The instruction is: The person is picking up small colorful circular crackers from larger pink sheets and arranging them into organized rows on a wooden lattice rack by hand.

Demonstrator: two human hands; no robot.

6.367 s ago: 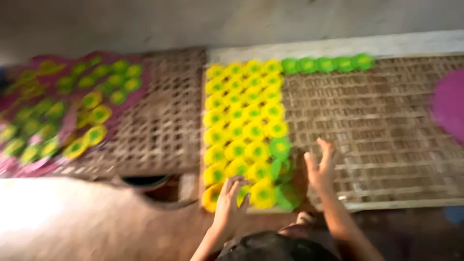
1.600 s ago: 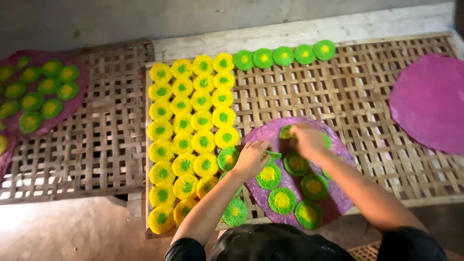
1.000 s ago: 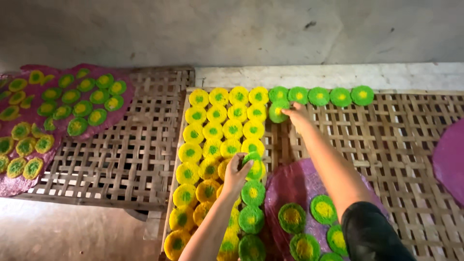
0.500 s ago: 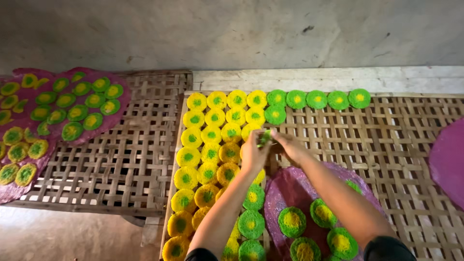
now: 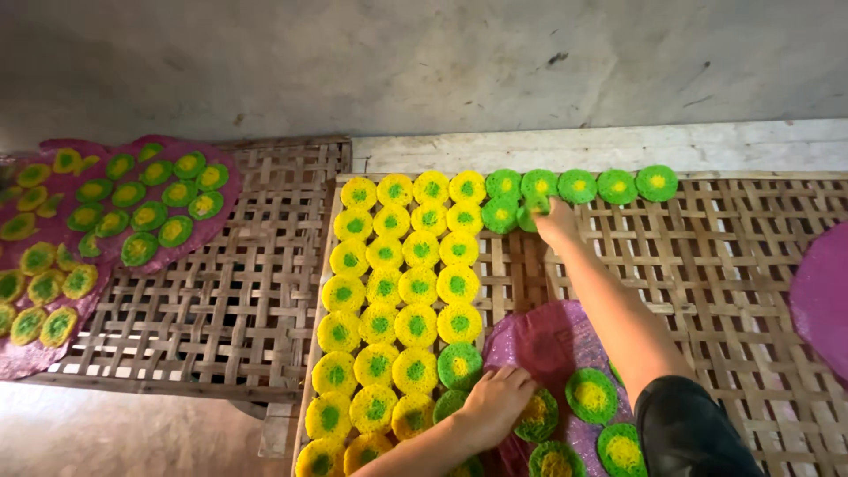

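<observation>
Laying out discs: near you, your left hand (image 5: 495,402) rests with loosely curled fingers on a green disc (image 5: 536,415) at the purple cloth (image 5: 552,344) edge. Farther out, your right hand (image 5: 556,221) presses a green disc (image 5: 530,216), partly hidden, into the second row. Next placement likely needs the bare woven rack (image 5: 707,256) rightward; the wall (image 5: 442,71) closes the far edge.
</observation>
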